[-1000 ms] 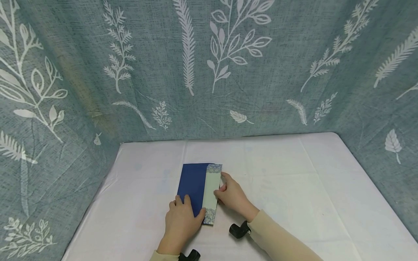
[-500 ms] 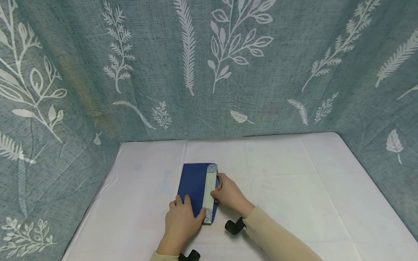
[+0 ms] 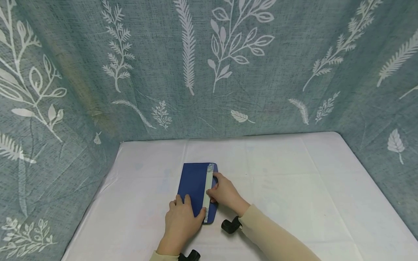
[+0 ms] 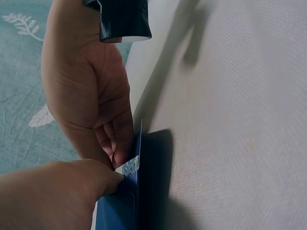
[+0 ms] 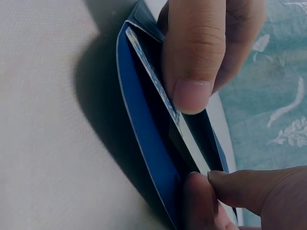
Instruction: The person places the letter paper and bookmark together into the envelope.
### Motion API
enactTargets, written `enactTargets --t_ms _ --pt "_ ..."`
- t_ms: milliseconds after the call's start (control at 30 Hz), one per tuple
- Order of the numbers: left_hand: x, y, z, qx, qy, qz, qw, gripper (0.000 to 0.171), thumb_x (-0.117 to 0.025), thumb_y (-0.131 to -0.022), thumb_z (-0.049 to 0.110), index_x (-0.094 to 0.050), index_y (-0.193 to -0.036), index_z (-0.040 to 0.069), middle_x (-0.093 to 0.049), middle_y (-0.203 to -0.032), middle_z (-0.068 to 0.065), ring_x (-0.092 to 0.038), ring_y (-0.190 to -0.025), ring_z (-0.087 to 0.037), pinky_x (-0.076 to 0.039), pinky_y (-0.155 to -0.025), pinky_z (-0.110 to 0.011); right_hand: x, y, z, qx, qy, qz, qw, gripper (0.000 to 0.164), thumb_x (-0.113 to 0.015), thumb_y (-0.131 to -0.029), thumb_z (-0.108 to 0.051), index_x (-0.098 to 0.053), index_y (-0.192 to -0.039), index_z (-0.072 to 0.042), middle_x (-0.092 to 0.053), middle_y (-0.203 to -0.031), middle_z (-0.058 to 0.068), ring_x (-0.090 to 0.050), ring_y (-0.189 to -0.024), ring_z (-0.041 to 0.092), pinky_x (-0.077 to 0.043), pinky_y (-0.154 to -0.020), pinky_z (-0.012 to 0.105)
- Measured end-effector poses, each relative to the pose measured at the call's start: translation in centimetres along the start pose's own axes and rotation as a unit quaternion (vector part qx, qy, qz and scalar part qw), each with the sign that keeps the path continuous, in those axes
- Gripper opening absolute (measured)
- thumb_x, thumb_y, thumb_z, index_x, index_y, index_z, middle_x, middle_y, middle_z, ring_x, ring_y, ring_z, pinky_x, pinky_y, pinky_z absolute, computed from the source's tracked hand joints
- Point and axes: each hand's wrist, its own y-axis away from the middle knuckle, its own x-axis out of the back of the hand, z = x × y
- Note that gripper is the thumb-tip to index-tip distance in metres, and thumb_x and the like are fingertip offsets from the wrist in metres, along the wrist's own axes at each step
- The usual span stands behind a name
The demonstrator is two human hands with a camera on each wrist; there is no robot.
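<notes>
In the head view a blue envelope (image 3: 192,177) lies on the white table, its opening towards the right. A pale green card (image 3: 208,185) with blue patterned ends is partly inside it, leaving a narrow strip showing. My left hand (image 3: 182,219) rests on the envelope's near part, fingers spread, with the thumb at the opening by the card's near end. Thumb and fingers of my right hand (image 3: 225,192) pinch the card's outer edge. In the right wrist view, the card (image 5: 189,143) sits between the envelope's flap (image 5: 136,115) and its other side.
Black wrist cameras (image 3: 231,225) are worn at both wrists. A white cloth covers the table (image 3: 287,188). Behind and beside it hangs a teal curtain (image 3: 196,108) with white leaf prints.
My right hand has moved left, pushing the card deeper into the envelope. The visible strip has narrowed and the blue flap now shows on the right. The left hand has stayed put.
</notes>
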Motion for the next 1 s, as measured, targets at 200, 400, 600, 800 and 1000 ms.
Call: enactTargets --t_ms 200,400,600,800,1000 --pt "0.05 0.10 0.00 -0.004 0.001 0.009 1.0000 0.078 -0.064 -0.083 0.053 -0.056 -0.126 -0.011 -0.049 -0.124 -0.039 -0.051 -0.107 -0.052 -0.051 -0.070 -0.057 -0.49 -0.17 -0.36 0.003 0.003 0.003 1.000 0.070 -0.069 -0.087 -0.008 -0.033 -0.145 0.005 -0.061 -0.061 0.000 -0.061 -0.049 0.014 -0.047 -0.053 0.028" --pt "0.07 0.18 0.02 -0.004 0.000 0.009 1.0000 0.078 -0.064 -0.083 0.054 -0.056 -0.126 -0.011 -0.049 -0.125 -0.038 -0.051 -0.107 -0.051 -0.051 -0.070 -0.057 -0.68 -0.36 -0.68 0.001 0.005 -0.004 1.000 0.068 -0.068 -0.087 -0.006 -0.034 -0.144 0.007 -0.061 -0.063 0.001 -0.061 -0.051 0.014 -0.048 -0.057 0.028" --pt "0.16 0.17 0.03 -0.002 -0.001 0.003 1.0000 0.079 -0.064 -0.083 0.054 -0.056 -0.126 -0.012 -0.048 -0.126 -0.040 -0.050 -0.108 -0.052 -0.051 -0.071 -0.057 -0.47 -0.32 -0.82 -0.008 -0.017 -0.021 1.000 0.070 -0.068 -0.085 -0.003 -0.033 -0.145 0.006 -0.061 -0.067 0.003 -0.063 -0.053 0.014 -0.050 -0.059 0.028" --pt "0.11 0.09 0.08 -0.002 -0.002 0.008 1.0000 0.079 -0.066 -0.082 0.053 -0.056 -0.126 -0.012 -0.048 -0.125 -0.040 -0.051 -0.107 -0.052 -0.050 -0.071 -0.057 -0.53 -0.36 -0.66 -0.006 -0.021 -0.024 0.999 0.068 -0.067 -0.084 -0.002 -0.035 -0.144 0.006 -0.062 -0.067 0.002 -0.064 -0.054 0.013 -0.050 -0.060 0.026" --pt "0.05 0.02 0.22 -0.002 -0.003 0.012 0.9999 0.079 -0.068 -0.080 0.051 -0.056 -0.125 -0.013 -0.048 -0.123 -0.042 -0.050 -0.107 -0.053 -0.050 -0.071 -0.057 -0.67 -0.42 -0.52 0.000 -0.018 -0.025 1.000 0.067 -0.065 -0.085 -0.002 -0.036 -0.144 0.007 -0.062 -0.067 0.002 -0.064 -0.055 0.014 -0.049 -0.060 0.027"
